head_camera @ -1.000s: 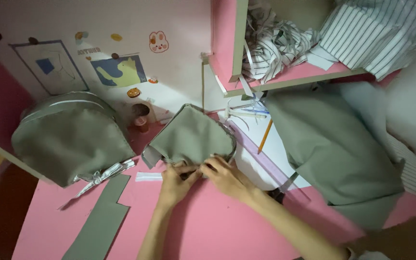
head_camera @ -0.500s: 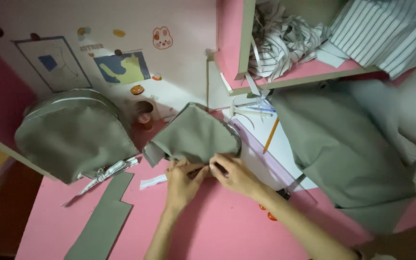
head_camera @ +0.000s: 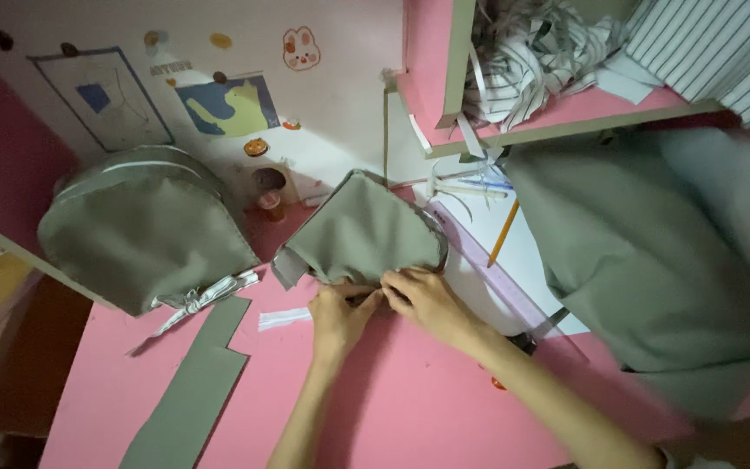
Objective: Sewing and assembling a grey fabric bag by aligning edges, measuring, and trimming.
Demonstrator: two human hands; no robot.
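Observation:
A folded piece of grey-green fabric point(head_camera: 365, 230) lies on the pink table point(head_camera: 410, 408). My left hand point(head_camera: 338, 314) and my right hand point(head_camera: 423, 300) meet at its near edge, and the fingers of both pinch that edge. A short white strip point(head_camera: 284, 318) lies on the table just left of my left hand.
A rounded grey-green fabric bundle point(head_camera: 145, 227) tied with white tape sits at the left. A long grey-green strip point(head_camera: 191, 393) lies in front of it. A large grey-green cloth point(head_camera: 644, 252) covers the right side. A pencil point(head_camera: 503, 233) and a clear ruler point(head_camera: 488, 274) lie on white paper; a shelf point(head_camera: 557, 108) holds striped cloth.
Both hands stay pinched on the fabric's near edge and have shifted slightly along it. The view has tilted a little.

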